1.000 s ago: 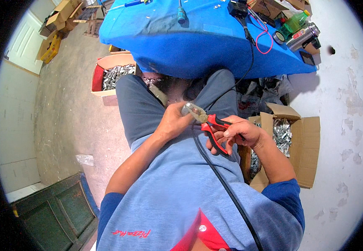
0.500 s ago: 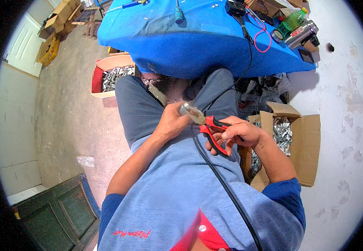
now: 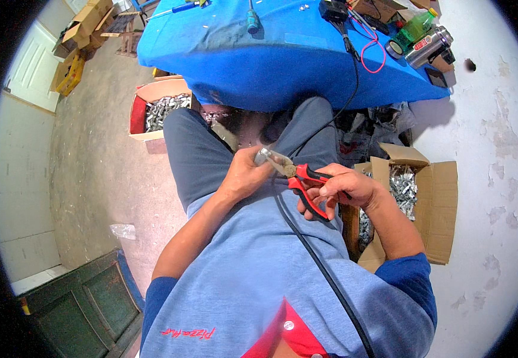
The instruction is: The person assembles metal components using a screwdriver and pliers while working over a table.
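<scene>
- Left hand (image 3: 244, 176): closed in a pinch on a small metal part (image 3: 271, 158), held over the lap, just below the table (image 3: 283, 65) edge.
- Right hand (image 3: 339, 188): wrapped around the red-handled pliers (image 3: 306, 182); handles drawn partly together, nose set on the part.
- Change since a second ago: both hands and the part sit in nearly the same place; the view has shifted only slightly. No release, no regrip. In my judgement, the same squeeze or bend on the part is ongoing and unfinished.
- Black cable (image 3: 324, 268) runs from the table down across the lap and chest.
- Open carton (image 3: 417, 197) of shiny metal pieces stands just to the person's right; a second box (image 3: 160, 107) of the same is on the floor to the left.
- Table carries a bottle (image 3: 414, 27), a red wire (image 3: 372, 48) and small tools.
</scene>
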Demonstrator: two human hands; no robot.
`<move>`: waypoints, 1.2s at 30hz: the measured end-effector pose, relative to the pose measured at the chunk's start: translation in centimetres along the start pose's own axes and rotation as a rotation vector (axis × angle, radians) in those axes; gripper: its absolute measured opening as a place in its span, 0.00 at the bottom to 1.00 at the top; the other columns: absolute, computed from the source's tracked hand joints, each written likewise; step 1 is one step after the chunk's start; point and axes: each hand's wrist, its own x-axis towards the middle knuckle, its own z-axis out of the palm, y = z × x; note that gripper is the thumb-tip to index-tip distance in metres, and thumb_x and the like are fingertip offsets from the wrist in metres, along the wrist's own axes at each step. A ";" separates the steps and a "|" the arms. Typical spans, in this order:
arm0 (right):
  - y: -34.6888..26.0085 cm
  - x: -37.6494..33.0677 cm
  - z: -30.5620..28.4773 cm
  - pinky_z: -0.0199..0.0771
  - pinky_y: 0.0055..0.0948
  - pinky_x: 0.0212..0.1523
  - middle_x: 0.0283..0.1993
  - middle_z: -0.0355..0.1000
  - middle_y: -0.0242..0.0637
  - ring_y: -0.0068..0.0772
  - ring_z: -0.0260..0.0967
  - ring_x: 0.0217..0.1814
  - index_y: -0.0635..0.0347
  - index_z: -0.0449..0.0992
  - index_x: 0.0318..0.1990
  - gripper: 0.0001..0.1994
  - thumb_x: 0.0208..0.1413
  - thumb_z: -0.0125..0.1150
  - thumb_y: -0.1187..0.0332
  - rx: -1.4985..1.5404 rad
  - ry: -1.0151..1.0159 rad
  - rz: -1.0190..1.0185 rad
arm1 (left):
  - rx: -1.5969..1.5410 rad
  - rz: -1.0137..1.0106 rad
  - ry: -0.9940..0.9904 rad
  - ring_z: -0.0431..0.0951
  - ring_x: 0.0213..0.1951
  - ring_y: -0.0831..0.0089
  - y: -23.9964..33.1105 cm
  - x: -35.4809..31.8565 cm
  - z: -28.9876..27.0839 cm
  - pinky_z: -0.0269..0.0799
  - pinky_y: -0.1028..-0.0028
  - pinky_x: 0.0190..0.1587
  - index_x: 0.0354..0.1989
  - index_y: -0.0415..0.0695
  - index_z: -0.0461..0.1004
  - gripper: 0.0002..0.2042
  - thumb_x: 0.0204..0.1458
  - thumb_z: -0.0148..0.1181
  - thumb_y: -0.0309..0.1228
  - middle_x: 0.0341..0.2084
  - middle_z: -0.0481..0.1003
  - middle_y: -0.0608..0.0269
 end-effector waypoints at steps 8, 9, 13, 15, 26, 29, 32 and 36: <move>-0.2 0.0 0.5 0.80 0.27 0.28 0.44 0.77 0.46 0.34 0.78 0.42 0.67 0.71 0.54 0.22 0.53 0.57 0.65 -0.048 0.045 -0.055 | 0.041 -0.003 -0.003 0.73 0.31 0.83 0.1 0.1 -0.1 0.71 0.78 0.34 0.37 0.36 0.79 0.07 0.55 0.58 0.26 0.27 0.78 0.68; -0.3 0.0 0.6 0.80 0.27 0.28 0.44 0.77 0.46 0.34 0.78 0.42 0.66 0.71 0.54 0.22 0.53 0.57 0.65 -0.057 0.056 -0.060 | 0.014 0.020 0.008 0.72 0.29 0.85 0.0 0.1 0.0 0.70 0.79 0.32 0.36 0.36 0.79 0.07 0.55 0.59 0.26 0.26 0.77 0.70; -0.8 -0.4 0.9 0.79 0.28 0.28 0.45 0.76 0.46 0.35 0.78 0.42 0.66 0.71 0.54 0.22 0.52 0.57 0.64 -0.081 0.062 -0.046 | 0.011 -0.001 -0.008 0.73 0.30 0.85 -0.6 0.3 0.1 0.70 0.79 0.33 0.36 0.36 0.79 0.06 0.55 0.58 0.26 0.27 0.78 0.70; -0.9 -0.5 0.8 0.81 0.27 0.27 0.46 0.76 0.51 0.38 0.78 0.43 0.71 0.68 0.56 0.27 0.48 0.57 0.64 -0.099 0.032 -0.020 | 0.043 -0.022 -0.013 0.73 0.30 0.84 -0.5 0.3 -0.1 0.70 0.79 0.33 0.36 0.36 0.79 0.06 0.54 0.58 0.25 0.27 0.79 0.69; -0.8 -0.3 0.5 0.80 0.27 0.27 0.46 0.76 0.50 0.38 0.78 0.43 0.68 0.68 0.58 0.28 0.49 0.57 0.63 -0.079 0.032 -0.005 | 0.066 -0.019 -0.049 0.76 0.33 0.79 -0.1 0.2 -0.2 0.73 0.74 0.37 0.40 0.35 0.79 0.10 0.54 0.56 0.27 0.30 0.81 0.61; -0.7 -0.3 0.3 0.82 0.27 0.28 0.47 0.75 0.55 0.42 0.78 0.44 0.73 0.65 0.60 0.32 0.46 0.58 0.63 -0.064 0.032 -0.005 | 0.081 -0.021 -0.060 0.76 0.32 0.80 0.2 0.1 -0.2 0.73 0.74 0.37 0.41 0.37 0.80 0.11 0.55 0.56 0.29 0.29 0.80 0.63; -0.7 -0.3 0.3 0.82 0.27 0.28 0.47 0.75 0.56 0.42 0.78 0.44 0.73 0.65 0.60 0.33 0.47 0.58 0.62 -0.051 0.030 -0.009 | 0.045 -0.015 -0.039 0.74 0.30 0.82 0.0 0.2 0.0 0.71 0.77 0.34 0.39 0.36 0.79 0.08 0.55 0.57 0.27 0.28 0.79 0.67; -0.2 -0.2 -0.1 0.82 0.27 0.28 0.47 0.75 0.56 0.43 0.78 0.45 0.72 0.64 0.61 0.33 0.48 0.58 0.62 -0.039 0.021 -0.023 | 0.021 -0.024 -0.037 0.73 0.30 0.83 0.3 0.1 0.0 0.70 0.79 0.32 0.38 0.36 0.79 0.08 0.56 0.58 0.27 0.27 0.78 0.69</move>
